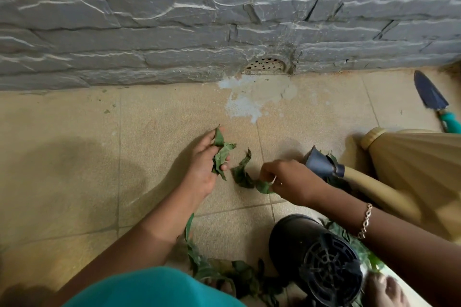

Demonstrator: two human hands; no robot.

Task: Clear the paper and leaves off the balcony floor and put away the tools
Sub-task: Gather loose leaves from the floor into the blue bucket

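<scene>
the leaves (243,172) look limp, light and easy to tear, so they are best gathered in loose bunches (a judgement only). the left hand (207,157) reaches forward, fingers curled round a small bunch just above the floor (74,157). the right hand (287,179) pinches one leaf's end on the tiles; more lie by the pot (316,257).

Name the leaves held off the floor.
The bunch in the left hand; the strand in the right hand trails on the tiles, the pile by the pot lies loose.

Tiled floor (74,157) carries scattered leaves (244,279), a tipped black pot (316,257) and a trowel (430,93).
</scene>
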